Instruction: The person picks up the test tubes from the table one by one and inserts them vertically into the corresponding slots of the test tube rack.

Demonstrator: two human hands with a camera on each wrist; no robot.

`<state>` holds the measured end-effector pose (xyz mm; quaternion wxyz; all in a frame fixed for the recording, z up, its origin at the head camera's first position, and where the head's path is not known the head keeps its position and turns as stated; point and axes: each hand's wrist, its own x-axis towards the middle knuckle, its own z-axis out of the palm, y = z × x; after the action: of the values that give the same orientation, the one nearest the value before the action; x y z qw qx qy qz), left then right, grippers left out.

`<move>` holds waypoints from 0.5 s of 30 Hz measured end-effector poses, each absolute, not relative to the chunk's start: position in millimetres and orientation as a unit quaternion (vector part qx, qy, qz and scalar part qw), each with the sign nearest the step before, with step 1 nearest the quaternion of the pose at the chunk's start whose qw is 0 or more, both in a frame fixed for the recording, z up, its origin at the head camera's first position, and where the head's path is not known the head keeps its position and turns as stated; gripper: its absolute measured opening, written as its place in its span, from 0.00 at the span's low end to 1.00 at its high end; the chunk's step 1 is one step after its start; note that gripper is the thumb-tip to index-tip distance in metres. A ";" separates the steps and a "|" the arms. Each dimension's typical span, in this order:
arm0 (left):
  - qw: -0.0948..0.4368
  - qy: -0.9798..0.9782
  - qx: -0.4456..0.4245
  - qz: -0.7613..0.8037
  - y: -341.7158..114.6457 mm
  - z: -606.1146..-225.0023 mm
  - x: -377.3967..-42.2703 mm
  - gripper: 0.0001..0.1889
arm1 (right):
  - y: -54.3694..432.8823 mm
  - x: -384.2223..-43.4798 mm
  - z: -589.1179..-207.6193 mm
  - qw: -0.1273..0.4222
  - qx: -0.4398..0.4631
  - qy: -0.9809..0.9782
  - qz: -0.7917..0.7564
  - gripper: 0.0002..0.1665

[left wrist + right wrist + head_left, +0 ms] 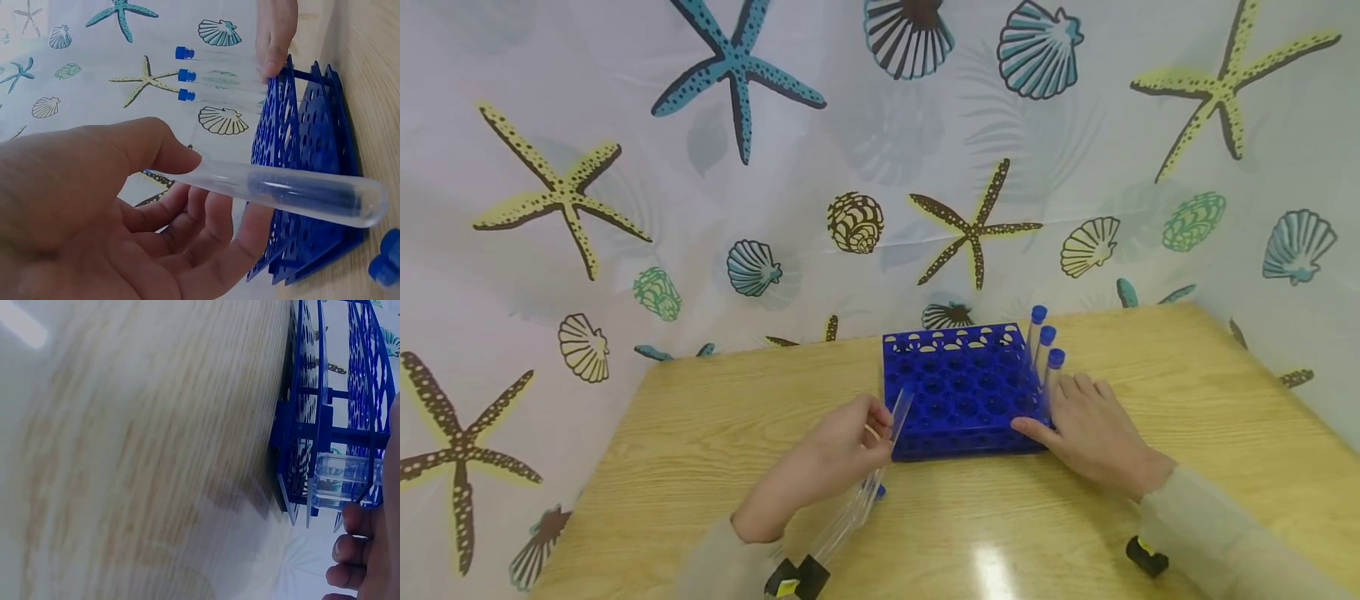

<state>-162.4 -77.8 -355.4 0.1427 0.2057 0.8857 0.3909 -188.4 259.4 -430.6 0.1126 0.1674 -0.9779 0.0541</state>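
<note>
My left hand (848,437) pinches a clear test tube (900,417) between thumb and fingers. This tube is tilted, its blue cap up over the front left of the blue test tube rack (955,443); its rounded bottom (369,203) shows in the left wrist view. At the rack's front right corner, my right hand (1097,429) grips with the thumb on the front edge and the fingers at the side. Three blue-capped test tubes (1047,337) stand upright in the rack's right column. Through the side, the right wrist view shows clear tube bottoms (340,478).
Loose test tubes (850,521) lie on the wooden table (715,433) below my left hand, with blue caps (384,265) close to the rack's front. A cloth (865,150) printed with starfish and shells hangs behind the table and at its sides.
</note>
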 end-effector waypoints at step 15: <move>0.101 0.840 0.236 0.477 -19.5 -358.8 -174.9 0.11 | 261.0 -189.7 -431.2 0.109 0.168 -0.979 0.040 0.56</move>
<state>-174.9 -19.5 -358.8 0.1014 0.2365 0.8403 0.4771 -189.7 261.0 -431.2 0.1090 0.1678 -0.9789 0.0404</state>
